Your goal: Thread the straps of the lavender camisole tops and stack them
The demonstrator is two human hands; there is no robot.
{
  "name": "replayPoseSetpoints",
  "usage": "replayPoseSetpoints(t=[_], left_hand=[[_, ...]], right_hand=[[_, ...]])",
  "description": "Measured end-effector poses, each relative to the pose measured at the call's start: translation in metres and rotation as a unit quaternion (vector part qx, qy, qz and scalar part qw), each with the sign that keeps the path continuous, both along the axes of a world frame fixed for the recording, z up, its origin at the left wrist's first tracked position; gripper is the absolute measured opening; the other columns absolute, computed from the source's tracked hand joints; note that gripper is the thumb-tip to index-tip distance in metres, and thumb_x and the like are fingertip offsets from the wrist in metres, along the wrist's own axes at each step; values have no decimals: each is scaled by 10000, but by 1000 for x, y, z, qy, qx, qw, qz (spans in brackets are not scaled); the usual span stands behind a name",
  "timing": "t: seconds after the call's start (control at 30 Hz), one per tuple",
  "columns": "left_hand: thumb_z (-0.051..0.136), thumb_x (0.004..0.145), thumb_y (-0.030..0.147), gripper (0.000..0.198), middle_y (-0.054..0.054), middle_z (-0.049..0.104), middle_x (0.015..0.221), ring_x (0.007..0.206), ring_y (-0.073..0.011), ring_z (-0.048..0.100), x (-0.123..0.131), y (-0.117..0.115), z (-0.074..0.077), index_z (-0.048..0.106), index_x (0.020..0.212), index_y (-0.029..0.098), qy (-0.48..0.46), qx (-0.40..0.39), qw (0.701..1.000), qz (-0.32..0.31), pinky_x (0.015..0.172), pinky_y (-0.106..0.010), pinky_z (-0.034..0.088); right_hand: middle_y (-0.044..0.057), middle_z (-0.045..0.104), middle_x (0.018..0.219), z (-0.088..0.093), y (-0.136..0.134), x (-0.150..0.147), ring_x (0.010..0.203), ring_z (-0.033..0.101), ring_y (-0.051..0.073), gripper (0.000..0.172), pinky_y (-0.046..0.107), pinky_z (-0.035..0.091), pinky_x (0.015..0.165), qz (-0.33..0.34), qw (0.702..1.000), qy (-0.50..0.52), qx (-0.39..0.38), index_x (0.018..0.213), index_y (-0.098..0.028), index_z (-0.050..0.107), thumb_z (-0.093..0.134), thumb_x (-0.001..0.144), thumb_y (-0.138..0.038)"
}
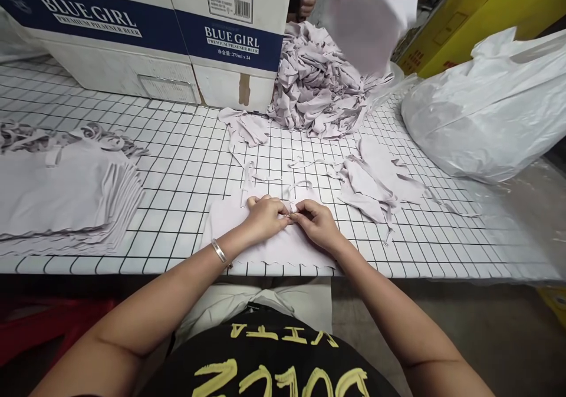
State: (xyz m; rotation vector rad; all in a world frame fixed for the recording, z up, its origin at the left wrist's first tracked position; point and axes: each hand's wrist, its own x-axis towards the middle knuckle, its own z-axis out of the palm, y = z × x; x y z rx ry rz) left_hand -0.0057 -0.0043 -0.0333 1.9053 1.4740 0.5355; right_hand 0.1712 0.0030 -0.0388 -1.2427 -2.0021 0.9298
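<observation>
A pale lilac fabric piece [283,249] with thin straps lies flat at the near edge of the white grid-patterned table [186,167]. My left hand [264,215] and my right hand [317,223] rest on top of it, fingertips meeting in a pinch on a small part of the fabric near its upper edge. A silver bracelet [220,251] sits on my left wrist. A flat stack of similar lilac pieces [66,202] lies to my left.
A heap of crumpled lilac pieces [316,87] sits at the back, loose ones [375,181] to my right. Blue Girl cardboard boxes [154,31] stand at the back left. A white plastic bag [490,108] lies right. Another person's hand [305,5] shows behind the box.
</observation>
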Motion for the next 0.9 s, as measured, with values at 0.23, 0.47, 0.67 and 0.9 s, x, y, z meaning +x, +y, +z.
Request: replayPoseSetpoints(t=[0.23,0.47,0.67,0.9], left_hand=[[612,780,227,169,-23,675,810,926,-214,551,2,1,3,591,627,158,11,-8,1000,4,872,-425,253],[662,807,370,168,-3,683,842,988,-238,563,-5,3,10,699,773,210,-45,-30,998,10,951,-440,253],[651,822,355,148,-2,692,868,976,-217,560,-4,-1,8,717,788,226,-63,-18,998,7,937,-443,239],[606,863,337,157,-19,682,905,983,-224,556,1,1,0,702,825,219,-11,8,1000,-10,922,-444,273]], right_hand=[[15,554,743,0,-4,-20,715,520,161,94,301,427,670,-40,996,75,-30,717,-199,565,624,776,-241],[-6,563,711,4,6,-10,651,499,134,230,279,412,622,-67,971,156,-168,756,-182,595,694,740,-389],[-19,520,695,9,6,-7,643,465,127,219,271,386,606,-47,985,88,-142,739,-189,545,655,765,-377],[-6,600,799,4,1,-23,716,565,152,281,281,446,641,-60,946,236,-215,846,-221,497,703,703,-348]])
